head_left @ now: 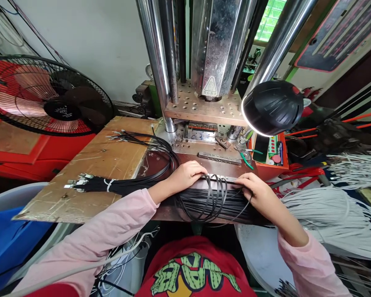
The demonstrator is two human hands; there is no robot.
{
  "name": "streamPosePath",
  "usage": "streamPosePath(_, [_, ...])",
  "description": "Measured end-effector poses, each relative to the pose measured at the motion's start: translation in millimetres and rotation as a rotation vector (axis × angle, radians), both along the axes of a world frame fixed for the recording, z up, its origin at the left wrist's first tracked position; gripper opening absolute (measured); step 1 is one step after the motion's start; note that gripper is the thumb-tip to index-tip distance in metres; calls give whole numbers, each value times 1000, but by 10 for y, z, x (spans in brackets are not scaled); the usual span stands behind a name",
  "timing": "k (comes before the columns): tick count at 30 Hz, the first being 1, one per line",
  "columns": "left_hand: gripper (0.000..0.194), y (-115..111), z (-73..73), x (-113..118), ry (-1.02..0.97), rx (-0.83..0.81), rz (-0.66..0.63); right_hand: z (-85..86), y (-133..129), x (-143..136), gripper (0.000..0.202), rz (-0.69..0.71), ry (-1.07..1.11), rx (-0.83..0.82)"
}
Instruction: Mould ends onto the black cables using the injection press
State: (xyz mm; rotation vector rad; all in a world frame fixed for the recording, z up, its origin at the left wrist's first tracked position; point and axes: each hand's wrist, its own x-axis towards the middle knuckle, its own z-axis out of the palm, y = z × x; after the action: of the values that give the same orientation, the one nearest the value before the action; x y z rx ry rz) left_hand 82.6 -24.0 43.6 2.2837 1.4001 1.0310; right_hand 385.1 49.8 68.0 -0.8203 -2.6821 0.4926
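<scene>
Where the black cables (210, 198) loop over the worktop's (160, 163) near edge, the left hand (187, 174) and right hand (253, 187) press them against a metal strip (222, 178), fingers curled shut on cables. Behind stands a press (204, 62); a fan (46, 97) sits off the left edge, white cables (327, 206) right.

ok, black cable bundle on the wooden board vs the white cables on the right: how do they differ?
The black cable bundle is dark, tied with a pale band and lies straight on the wooden board, metal connectors at its left end. The white cables are pale, form a much larger pile and fan out loose, with no tie visible. The black bundle lies nearest the left hand; the white ones lie beyond the right hand. Both are thin cables.
</scene>
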Motion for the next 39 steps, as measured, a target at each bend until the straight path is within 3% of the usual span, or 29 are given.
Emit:
streamPosePath(4, [20,-10,-26,-11,87,30,-14,219,-14,259,67,77,-145,-75])
streamPosePath(7, [21,-1,-36,-11,71,26,-7,465,-32,383,62,137,-186,-142])
streamPosePath(9, [22,29,-39,-11,51,14,-13,539,-16,361,49,157,-171,-189])
streamPosePath(11, [23,79,-38,-16,30,-7,-12,489,38,265,33,90,-137,-138])
streamPosePath(13, [22,138,-34,-23,18,-26,12,347,124,146,29,-16,-152,22])
streamPosePath(17, [21,217,-4,-23,4,-94,75,94,304,26,23,-103,-381,309])
streamPosePath(21, [20,205,70,3,19,-209,111,56,372,71,17,-171,-527,479])
streamPosePath(25, [16,150,138,15,255,-290,118,45,377,101,17,-239,-403,552])
streamPosePath(30, [17,79,131,-1,396,-300,169,18,405,-2,21,-517,41,549])
streamPosePath(33, [15,58,104,-26,376,-305,194,1,413,-133,18,-527,291,316])
streamPosePath(37, [15,54,79,-57,346,-323,199,-64,341,-342,8,-263,423,-394])
streamPosePath(39, [16,52,67,-65,327,-323,201,-92,293,-429,6,-179,401,-537])
